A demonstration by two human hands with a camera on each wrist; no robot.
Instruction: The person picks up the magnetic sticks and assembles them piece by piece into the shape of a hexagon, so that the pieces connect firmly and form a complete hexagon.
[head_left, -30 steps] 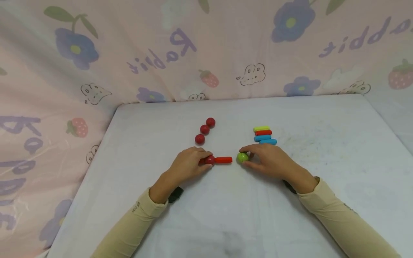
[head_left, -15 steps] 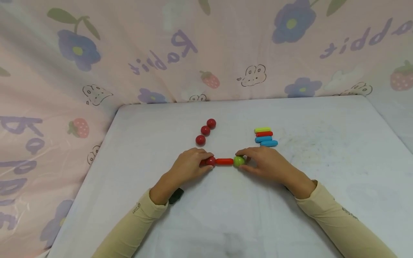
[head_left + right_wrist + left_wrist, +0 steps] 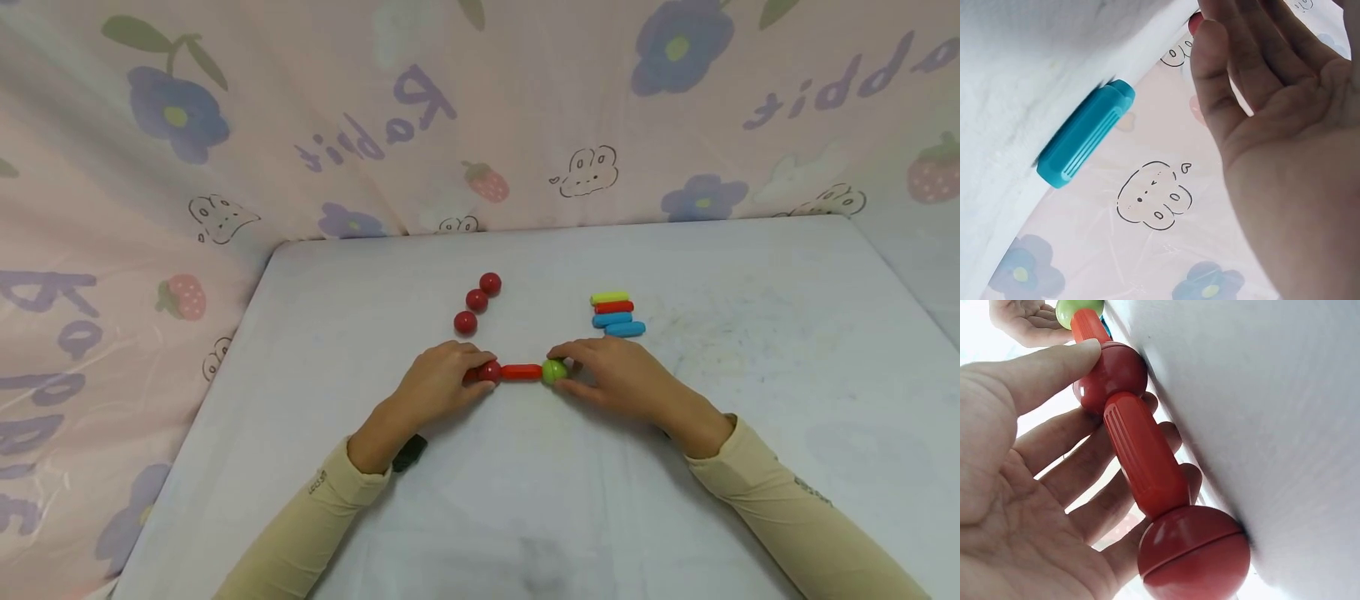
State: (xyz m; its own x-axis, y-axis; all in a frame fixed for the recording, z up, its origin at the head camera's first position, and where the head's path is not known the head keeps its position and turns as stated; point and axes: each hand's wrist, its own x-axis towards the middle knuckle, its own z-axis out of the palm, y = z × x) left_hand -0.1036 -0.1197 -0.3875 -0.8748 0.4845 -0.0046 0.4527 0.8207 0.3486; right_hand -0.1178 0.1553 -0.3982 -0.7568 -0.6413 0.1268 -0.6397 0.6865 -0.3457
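My left hand (image 3: 438,379) pinches a red ball (image 3: 489,372) between thumb and fingers. From that ball a red ridged rod (image 3: 521,372) runs right to a light green ball (image 3: 553,372), which my right hand (image 3: 618,375) pinches from its far side. The green ball meets the rod's end. In the left wrist view, a second red rod (image 3: 1147,456) extends back from the pinched ball along the fingers to another red ball (image 3: 1194,556), making one straight chain. Both of these are mostly hidden under the left hand in the head view.
Three loose red balls (image 3: 477,300) lie in a slanted row beyond my left hand. Beyond my right hand lie several short rods: yellow (image 3: 610,297), red (image 3: 614,307) and blue (image 3: 625,329). A patterned curtain (image 3: 525,108) hangs behind the white table (image 3: 360,300).
My right hand has moved left with the green ball, closing the gap to the red rod's end. The left hand keeps its hold on the red ball and has barely moved.
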